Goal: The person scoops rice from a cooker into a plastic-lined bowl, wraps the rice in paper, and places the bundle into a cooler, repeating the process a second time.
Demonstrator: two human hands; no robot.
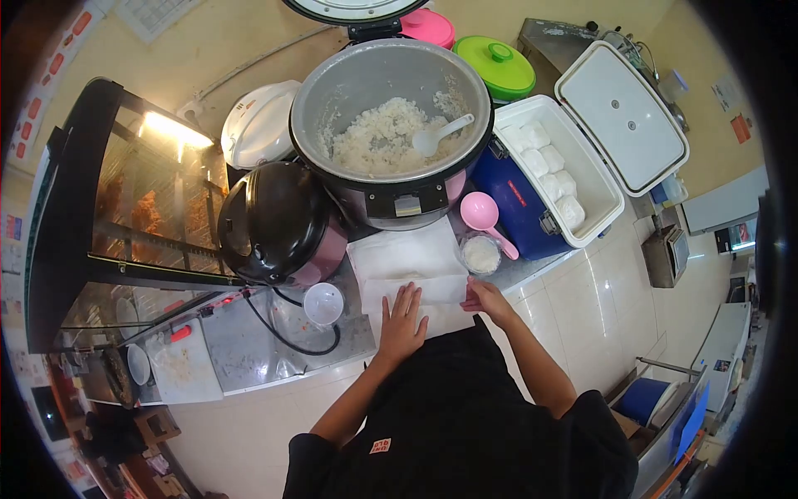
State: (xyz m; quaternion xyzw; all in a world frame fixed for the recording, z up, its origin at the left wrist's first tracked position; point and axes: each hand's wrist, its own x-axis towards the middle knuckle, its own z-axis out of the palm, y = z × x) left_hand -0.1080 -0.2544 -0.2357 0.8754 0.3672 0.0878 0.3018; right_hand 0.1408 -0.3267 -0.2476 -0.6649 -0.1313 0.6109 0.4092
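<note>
White paper sheets (395, 249) lie on the counter in front of the big rice cooker, the top one folded over near its lower edge. My left hand (402, 320) rests flat on the fold, fingers apart. At the right end of the fold, my right hand (489, 301) pinches the paper's edge. Beyond the paper, the open cooker (407, 200) holds white rice (374, 137) and a white paddle (440, 135). Just past my right hand are a small bowl of rice (480, 254) and a pink ladle (480, 211).
A blue cooler (515, 200) with white wrapped packets (552, 166) stands open at the right. Left are a closed dark-lidded cooker (278, 220), a small white cup (323, 304), a black cable (291, 350), a cutting board (187, 366) and a lit glass display case (158, 183).
</note>
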